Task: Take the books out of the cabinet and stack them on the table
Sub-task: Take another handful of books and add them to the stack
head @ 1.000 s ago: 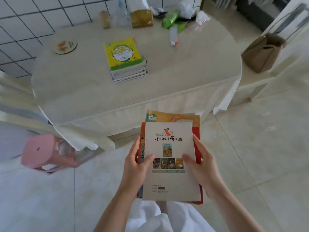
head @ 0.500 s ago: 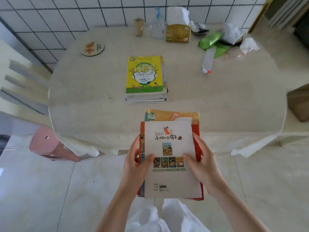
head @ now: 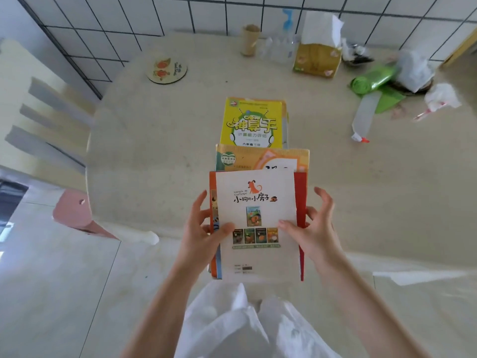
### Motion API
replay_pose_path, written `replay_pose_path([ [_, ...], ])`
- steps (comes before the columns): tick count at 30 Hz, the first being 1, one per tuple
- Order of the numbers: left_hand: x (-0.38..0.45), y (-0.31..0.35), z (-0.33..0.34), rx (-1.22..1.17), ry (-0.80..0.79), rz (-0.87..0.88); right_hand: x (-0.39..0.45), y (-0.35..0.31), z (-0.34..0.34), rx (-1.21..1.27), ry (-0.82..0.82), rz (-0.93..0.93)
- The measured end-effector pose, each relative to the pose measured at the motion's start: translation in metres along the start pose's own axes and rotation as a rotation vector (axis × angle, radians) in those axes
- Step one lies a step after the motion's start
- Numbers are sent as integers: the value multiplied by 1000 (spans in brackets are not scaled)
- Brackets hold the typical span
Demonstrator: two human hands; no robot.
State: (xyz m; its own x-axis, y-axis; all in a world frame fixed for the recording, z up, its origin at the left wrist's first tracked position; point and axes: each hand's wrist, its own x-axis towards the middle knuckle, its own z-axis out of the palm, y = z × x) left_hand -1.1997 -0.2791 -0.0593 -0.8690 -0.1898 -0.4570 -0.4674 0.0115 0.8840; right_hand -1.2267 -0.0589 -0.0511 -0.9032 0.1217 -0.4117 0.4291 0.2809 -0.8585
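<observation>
- The left hand holds a bundle of books by its left side, thumb pressed on the white cover.
- The right hand holds the right side with its thumb on the cover; its upper fingers are spread off the edge.
- The bundle hangs above the tabletop's near edge.
- A stack of books with a yellow cover lies mid-table, just beyond.

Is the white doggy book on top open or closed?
Closed. The white book shows only its cover, lying flat atop the held bundle, with the left hand thumb pressing it.
</observation>
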Motion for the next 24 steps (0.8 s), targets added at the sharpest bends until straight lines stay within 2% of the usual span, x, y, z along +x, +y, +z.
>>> replay_pose_path([
  [3,26,15,-12,69,-54,47,23,-15,7,22,-49,19],
  [7,64,23,-26,200,-91,99,45,-31,18,-29,-53,-59],
  [15,106,10,-24,334,-26,178,75,-21,33,-145,101,-113],
  [21,113,1,-13,376,26,220,87,-8,31,-152,95,-120],
  [24,112,1,-11,378,35,227,87,-11,29,-178,80,-180],
])
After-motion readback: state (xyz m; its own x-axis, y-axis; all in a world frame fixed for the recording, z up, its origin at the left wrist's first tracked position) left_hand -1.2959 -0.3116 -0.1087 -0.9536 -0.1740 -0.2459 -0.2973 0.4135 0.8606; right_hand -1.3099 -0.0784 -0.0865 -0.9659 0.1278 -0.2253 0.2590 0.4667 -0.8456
